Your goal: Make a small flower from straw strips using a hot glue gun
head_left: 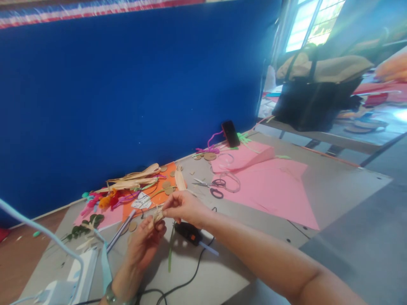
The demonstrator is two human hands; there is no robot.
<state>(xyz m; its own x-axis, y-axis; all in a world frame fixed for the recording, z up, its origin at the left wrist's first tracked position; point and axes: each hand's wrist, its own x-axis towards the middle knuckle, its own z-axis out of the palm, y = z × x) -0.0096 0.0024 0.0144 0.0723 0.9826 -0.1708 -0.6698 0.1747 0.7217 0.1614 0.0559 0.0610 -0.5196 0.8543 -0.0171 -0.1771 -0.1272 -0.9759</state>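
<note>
Straw-coloured piece (158, 214) sits above the near part of the table (222, 271), pinched by both your hands — left hand (148, 239) cradling it from the near side, right hand (187, 207) gripping from the right. Just below your right wrist lies what looks like a black glue gun (188, 234); a dip could knock it, or burn you if hot. Your left forearm might snag the dark cable (197, 269) — dragging things with it.

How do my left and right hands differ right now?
The left hand is palm up with curled fingers; the right hand is palm down. A band circles the left hand's wrist; the right hand's wrist is bare. Both hands hold the small tan piece.
</note>
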